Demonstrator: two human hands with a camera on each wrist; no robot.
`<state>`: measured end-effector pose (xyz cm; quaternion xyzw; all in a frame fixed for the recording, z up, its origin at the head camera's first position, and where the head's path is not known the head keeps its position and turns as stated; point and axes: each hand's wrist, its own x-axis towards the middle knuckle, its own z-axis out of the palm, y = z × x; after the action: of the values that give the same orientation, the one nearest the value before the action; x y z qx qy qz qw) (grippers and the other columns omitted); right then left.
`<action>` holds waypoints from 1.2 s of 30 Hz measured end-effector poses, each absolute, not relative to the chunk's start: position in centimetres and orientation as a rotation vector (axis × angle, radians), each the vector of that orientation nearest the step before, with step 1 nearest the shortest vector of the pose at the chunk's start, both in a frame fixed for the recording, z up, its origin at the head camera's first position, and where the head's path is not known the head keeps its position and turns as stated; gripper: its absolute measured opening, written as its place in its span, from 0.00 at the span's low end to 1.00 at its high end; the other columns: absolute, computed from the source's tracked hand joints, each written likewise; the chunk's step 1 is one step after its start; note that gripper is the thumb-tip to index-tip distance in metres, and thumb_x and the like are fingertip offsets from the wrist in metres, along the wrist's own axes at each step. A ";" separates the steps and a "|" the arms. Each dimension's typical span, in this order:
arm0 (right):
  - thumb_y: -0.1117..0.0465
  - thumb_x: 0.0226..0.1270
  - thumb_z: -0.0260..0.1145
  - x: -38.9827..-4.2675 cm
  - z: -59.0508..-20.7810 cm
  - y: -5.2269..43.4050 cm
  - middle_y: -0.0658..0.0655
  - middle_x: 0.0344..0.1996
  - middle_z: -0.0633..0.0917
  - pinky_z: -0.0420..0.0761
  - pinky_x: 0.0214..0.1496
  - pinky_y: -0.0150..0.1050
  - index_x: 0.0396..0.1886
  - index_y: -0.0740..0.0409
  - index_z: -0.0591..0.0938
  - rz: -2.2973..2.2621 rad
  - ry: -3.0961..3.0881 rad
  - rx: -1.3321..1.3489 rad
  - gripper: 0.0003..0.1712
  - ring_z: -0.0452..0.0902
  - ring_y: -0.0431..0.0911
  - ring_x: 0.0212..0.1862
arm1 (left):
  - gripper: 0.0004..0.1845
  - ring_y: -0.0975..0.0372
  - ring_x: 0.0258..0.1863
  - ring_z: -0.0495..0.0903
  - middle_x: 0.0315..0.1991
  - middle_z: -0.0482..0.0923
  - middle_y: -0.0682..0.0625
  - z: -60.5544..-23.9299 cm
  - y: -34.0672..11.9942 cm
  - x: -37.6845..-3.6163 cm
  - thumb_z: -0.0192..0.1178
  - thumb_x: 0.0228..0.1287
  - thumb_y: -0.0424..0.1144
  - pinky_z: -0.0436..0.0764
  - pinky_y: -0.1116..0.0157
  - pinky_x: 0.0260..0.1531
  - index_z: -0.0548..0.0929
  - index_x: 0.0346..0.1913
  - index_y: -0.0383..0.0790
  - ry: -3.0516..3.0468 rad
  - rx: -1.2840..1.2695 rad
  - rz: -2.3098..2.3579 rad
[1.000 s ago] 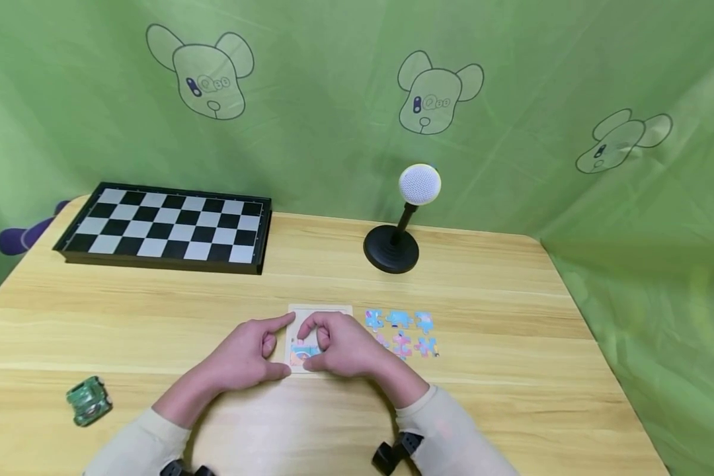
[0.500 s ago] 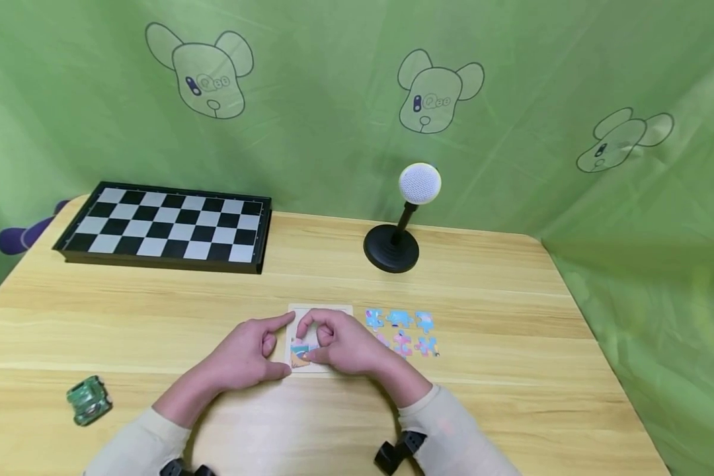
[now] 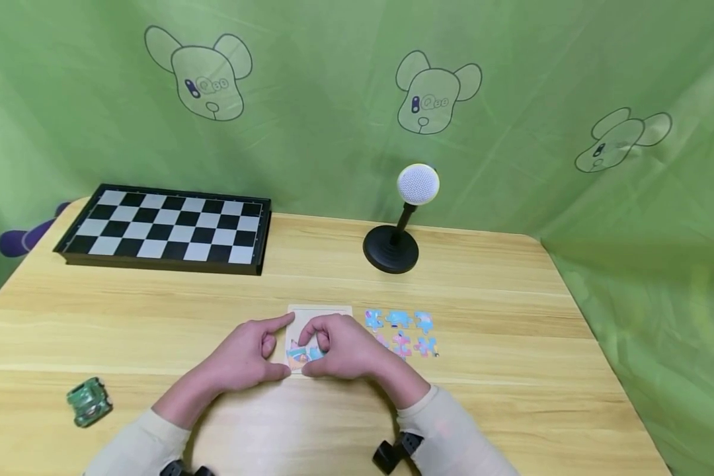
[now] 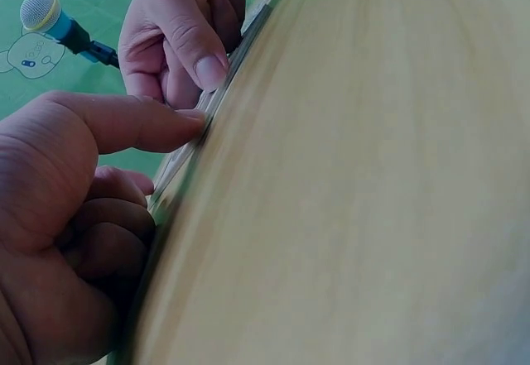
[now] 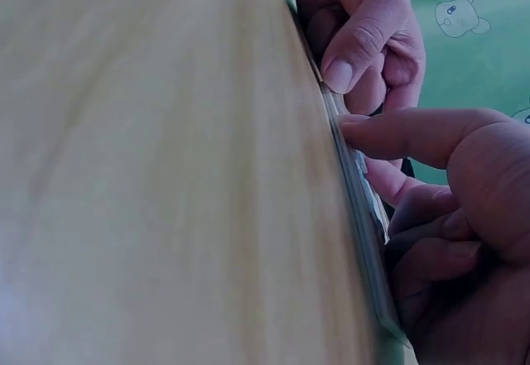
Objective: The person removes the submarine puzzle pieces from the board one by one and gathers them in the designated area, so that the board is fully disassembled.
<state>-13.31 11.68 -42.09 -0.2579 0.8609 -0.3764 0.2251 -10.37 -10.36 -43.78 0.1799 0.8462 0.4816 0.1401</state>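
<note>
A small pale puzzle board (image 3: 328, 309) lies on the table between both hands. My left hand (image 3: 244, 354) holds its left side, index fingertip near the far corner and thumb at the near corner. My right hand (image 3: 351, 347) reaches over the board, index finger and thumb bent around a colourful puzzle piece (image 3: 296, 359) at the near left, which sits slightly tilted. Blue pattern also shows beside the right thumb, partly hidden by that hand. From the right wrist, the board's thin edge (image 5: 364, 224) appears beneath the thumb (image 5: 373, 129).
Several loose puzzle pieces (image 3: 400, 319) lie in two rows right of the board. A microphone on a black stand (image 3: 391, 249) stands behind them. At the back left is a folding chessboard (image 3: 166, 225); a green toy car (image 3: 89, 401) sits at the front left.
The puzzle piece under my right hand has shifted and turned a little, as the right thumb moved inward and then back toward the near edge. My left hand stays in place.
</note>
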 end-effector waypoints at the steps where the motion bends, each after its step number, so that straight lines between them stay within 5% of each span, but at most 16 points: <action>1: 0.61 0.49 0.80 -13.3 -42.0 11.6 0.44 0.13 0.62 0.65 0.28 0.33 0.39 0.47 0.84 -1.036 2.376 -0.707 0.17 0.56 0.38 0.19 | 0.46 0.68 0.15 0.57 0.15 0.59 0.58 -43.8 -10.4 -10.4 0.77 0.46 0.33 0.64 0.67 0.19 0.69 0.71 0.31 2.445 0.518 1.390; 17: 0.58 0.54 0.80 -12.7 -41.2 12.5 0.44 0.12 0.58 0.63 0.26 0.33 0.38 0.49 0.84 -1.100 2.419 -0.780 0.13 0.52 0.37 0.17 | 0.47 0.68 0.15 0.56 0.14 0.58 0.58 -43.9 -10.5 -10.3 0.77 0.45 0.33 0.64 0.67 0.18 0.69 0.71 0.30 2.439 0.530 1.402; 36: 0.59 0.52 0.81 -11.3 -40.8 18.2 0.42 0.15 0.56 0.75 0.48 0.39 0.38 0.49 0.85 -1.204 2.507 -0.682 0.15 0.54 0.37 0.22 | 0.47 0.67 0.15 0.55 0.14 0.58 0.58 -43.7 -10.1 -10.3 0.76 0.44 0.33 0.68 0.66 0.24 0.68 0.72 0.31 2.452 0.510 1.383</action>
<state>-11.27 18.23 -40.77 -0.2359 0.8671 -0.4163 0.1388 -10.27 -10.14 -43.71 0.1765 0.8486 0.4787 0.1400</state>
